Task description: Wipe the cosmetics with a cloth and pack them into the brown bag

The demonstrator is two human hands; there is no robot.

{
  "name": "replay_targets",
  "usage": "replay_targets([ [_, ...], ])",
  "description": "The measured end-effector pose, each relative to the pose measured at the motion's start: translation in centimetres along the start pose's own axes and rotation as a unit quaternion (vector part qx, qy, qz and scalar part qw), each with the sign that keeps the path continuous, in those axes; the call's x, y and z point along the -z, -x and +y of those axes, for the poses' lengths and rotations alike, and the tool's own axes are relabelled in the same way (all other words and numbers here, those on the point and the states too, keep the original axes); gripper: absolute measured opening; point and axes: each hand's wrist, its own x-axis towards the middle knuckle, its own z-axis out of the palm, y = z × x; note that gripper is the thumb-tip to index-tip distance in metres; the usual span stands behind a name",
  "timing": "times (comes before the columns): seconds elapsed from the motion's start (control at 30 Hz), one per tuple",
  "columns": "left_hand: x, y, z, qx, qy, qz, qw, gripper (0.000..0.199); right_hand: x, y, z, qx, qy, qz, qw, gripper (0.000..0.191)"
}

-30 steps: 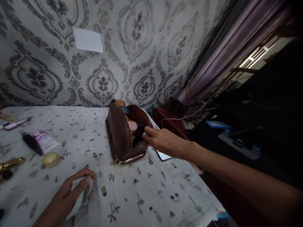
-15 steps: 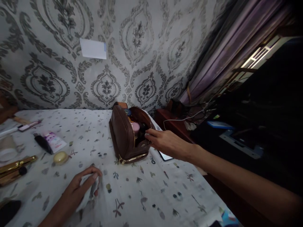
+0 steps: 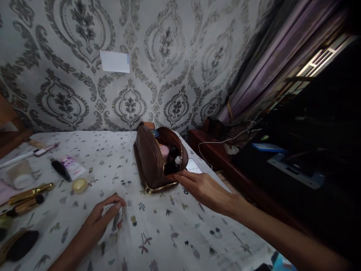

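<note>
A brown makeup bag point(image 3: 150, 158) stands unzipped on the patterned cloth, its gold zip hanging along the lower front. Inside I see a pink rounded item point(image 3: 164, 152) and a bottle with a white cap point(image 3: 178, 160), among darker things hard to make out. My right hand point(image 3: 200, 187) is at the bag's near right edge, its fingertips closed on the rim; the thumb is mostly hidden. My left hand point(image 3: 105, 216) rests on the cloth to the left of the bag, curled around a crumpled white tissue point(image 3: 108, 229).
At the left lie a round cream-coloured piece point(image 3: 80, 185), a purple-white tube point(image 3: 72, 167), a black item point(image 3: 60, 170), a gold tube point(image 3: 31, 193) and a dark brush point(image 3: 22, 245). A lit phone point(image 3: 193, 166) lies right of the bag, near the table edge. A white cable point(image 3: 220, 142) runs behind.
My right hand has drawn back from inside the bag to its near rim, uncovering the white-capped bottle. The left hand keeps the tissue. The view has shifted slightly.
</note>
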Motion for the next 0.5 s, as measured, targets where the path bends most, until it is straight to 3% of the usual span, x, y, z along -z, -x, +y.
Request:
replay_targets([
  [0.2, -0.1, -0.1, 0.2, -0.021, 0.001, 0.018, 1.000, 0.041, -0.9, -0.5, 0.7, -0.030, 0.031, 0.079, 0.996, 0.032],
  [0.27, -0.2, 0.0, 0.3, -0.028, 0.007, 0.038, 0.999, 0.041, -1.3, -0.9, 1.1, -0.033, 0.045, 0.108, 0.993, 0.033],
  [0.5, -0.3, -0.1, 0.4, -0.041, 0.132, 0.009, 0.990, 0.045, -2.5, -1.8, 2.2, -0.049, 0.042, 0.154, 0.986, 0.044],
])
